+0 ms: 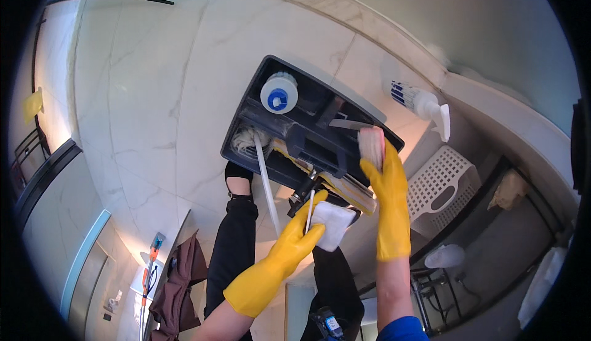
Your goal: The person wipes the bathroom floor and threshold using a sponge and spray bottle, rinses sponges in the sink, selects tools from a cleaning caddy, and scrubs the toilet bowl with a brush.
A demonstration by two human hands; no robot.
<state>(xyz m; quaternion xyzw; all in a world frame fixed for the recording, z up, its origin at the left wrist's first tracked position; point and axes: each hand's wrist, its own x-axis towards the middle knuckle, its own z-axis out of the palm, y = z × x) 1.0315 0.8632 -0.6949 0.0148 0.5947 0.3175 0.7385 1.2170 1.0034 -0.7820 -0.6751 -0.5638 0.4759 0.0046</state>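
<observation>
My left hand (pixel 300 232), in a yellow rubber glove, grips a white sponge or pad (pixel 331 225) and a thin white stick (pixel 310 209). My right hand (pixel 389 179), gloved the same way, holds a scrub brush (pixel 372 145) with pale bristles and a pink back over the right end of a dark plastic caddy (pixel 314 71). In the caddy stand a white bottle with a blue cap (pixel 279 94) and a round toilet brush (pixel 249 142), its white handle (pixel 268 188) leaning towards me. A squeegee (pixel 304 188) and a yellow-edged washer pad (pixel 353 191) lie along the near side.
A white spray bottle (pixel 420 103) stands on the marble-look floor (pixel 143 64) right of the caddy. Beyond my right hand is a perforated white basket (pixel 441 186). A brown cloth bag (pixel 182 281) and an orange-and-grey pole tool (pixel 150 267) are at the lower left.
</observation>
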